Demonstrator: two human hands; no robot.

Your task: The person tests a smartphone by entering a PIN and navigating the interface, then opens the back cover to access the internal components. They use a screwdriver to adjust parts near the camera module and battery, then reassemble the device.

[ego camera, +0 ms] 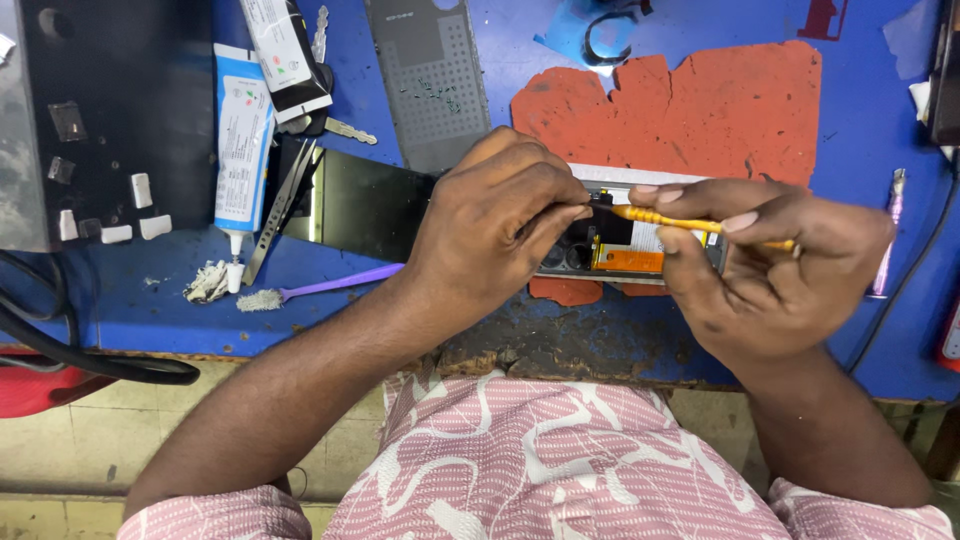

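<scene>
Two hands: right hand [770,270] grips yellow tool [680,222], left hand [490,230] steadies opened phone [620,250].

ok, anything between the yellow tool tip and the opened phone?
Nothing visible. The right hand holds the yellow tool, its tip at the opened phone beside the left hand's fingertips.

white-and-blue glue tube [243,140] upper left, white labelled tube [283,50] just above it

Both forearms reach forward, left hand [490,225] curled with fingertips pinched, right hand [770,265] closed in a pen-like grip.
</scene>
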